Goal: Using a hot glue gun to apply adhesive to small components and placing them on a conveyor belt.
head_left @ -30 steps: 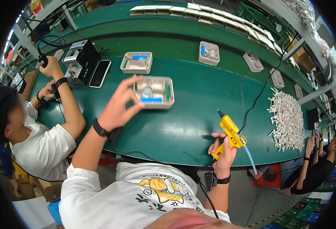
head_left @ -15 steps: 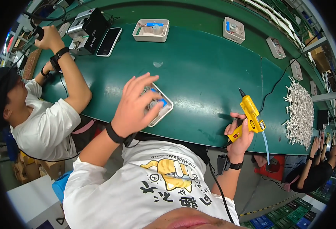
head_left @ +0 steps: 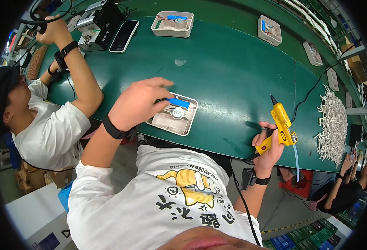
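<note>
A yellow hot glue gun [head_left: 280,121] is gripped in my right hand [head_left: 269,143], nozzle pointing up and away, a pale glue stick trailing from its rear. On the near table edge, in front of me, lies a white plastic housing [head_left: 184,130] with its open side up. Inside it sit a blue cylindrical battery [head_left: 179,103], a small round metal part [head_left: 178,112] and thin wires. My left hand [head_left: 139,102] reaches over the housing's left side, fingers apart, fingertips close to the battery's left end. The hand covers part of that side; contact cannot be made out.
Similar filled housings [head_left: 173,33] [head_left: 270,40] stand along the far side. A phone [head_left: 124,36] lies beside a black machine [head_left: 98,33] at far left. A co-worker [head_left: 46,129] sits left. A pile of small white parts [head_left: 332,127] lies right; the gun's black cord [head_left: 306,93] crosses the table.
My left hand has shifted left and down from above the housing to its left side, uncovering the battery and round part. The glue gun stays in my right hand. The view has shifted slightly.
</note>
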{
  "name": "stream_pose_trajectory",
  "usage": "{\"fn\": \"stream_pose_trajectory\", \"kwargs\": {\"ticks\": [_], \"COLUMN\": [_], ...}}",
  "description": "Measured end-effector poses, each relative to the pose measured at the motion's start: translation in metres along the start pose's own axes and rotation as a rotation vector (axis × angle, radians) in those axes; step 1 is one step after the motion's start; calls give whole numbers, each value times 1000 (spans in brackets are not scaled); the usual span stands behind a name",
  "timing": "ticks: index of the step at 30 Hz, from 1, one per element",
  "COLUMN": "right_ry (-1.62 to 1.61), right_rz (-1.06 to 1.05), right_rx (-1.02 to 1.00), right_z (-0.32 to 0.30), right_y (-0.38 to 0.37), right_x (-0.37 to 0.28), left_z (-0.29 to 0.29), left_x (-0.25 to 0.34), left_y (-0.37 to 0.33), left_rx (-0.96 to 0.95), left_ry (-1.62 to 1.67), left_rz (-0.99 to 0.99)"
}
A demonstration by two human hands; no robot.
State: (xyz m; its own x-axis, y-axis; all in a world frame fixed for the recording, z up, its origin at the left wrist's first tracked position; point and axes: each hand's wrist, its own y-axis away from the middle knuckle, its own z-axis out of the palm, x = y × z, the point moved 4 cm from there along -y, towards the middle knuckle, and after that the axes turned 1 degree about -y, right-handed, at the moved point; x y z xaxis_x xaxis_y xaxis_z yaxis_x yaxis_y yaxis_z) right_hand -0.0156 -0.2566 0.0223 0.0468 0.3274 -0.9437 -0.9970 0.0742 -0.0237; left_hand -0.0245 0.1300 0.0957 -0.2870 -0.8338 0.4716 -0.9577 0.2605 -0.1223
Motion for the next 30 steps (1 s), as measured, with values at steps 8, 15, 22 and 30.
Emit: {"fn": "stream_pose_trajectory", "kwargs": {"ticks": [8,15,22,30], "right_ry": [3,30,227,783], "right_rz": [-17,66,347,284], "right_rx": [-9,-207,-474,-695], "right_z": [-1,23,94,130], "right_y": [1,24,31,27], "right_x": [-1,-9,-23,-21], "left_z": [12,4,59,80], "left_x": [20,22,5,4], "left_y": [-22,-13,10,28], "left_rx": [-310,164,492,630], "left_ry": [-352,72,633,936], "left_rz": [2,176,-217,-334]}}
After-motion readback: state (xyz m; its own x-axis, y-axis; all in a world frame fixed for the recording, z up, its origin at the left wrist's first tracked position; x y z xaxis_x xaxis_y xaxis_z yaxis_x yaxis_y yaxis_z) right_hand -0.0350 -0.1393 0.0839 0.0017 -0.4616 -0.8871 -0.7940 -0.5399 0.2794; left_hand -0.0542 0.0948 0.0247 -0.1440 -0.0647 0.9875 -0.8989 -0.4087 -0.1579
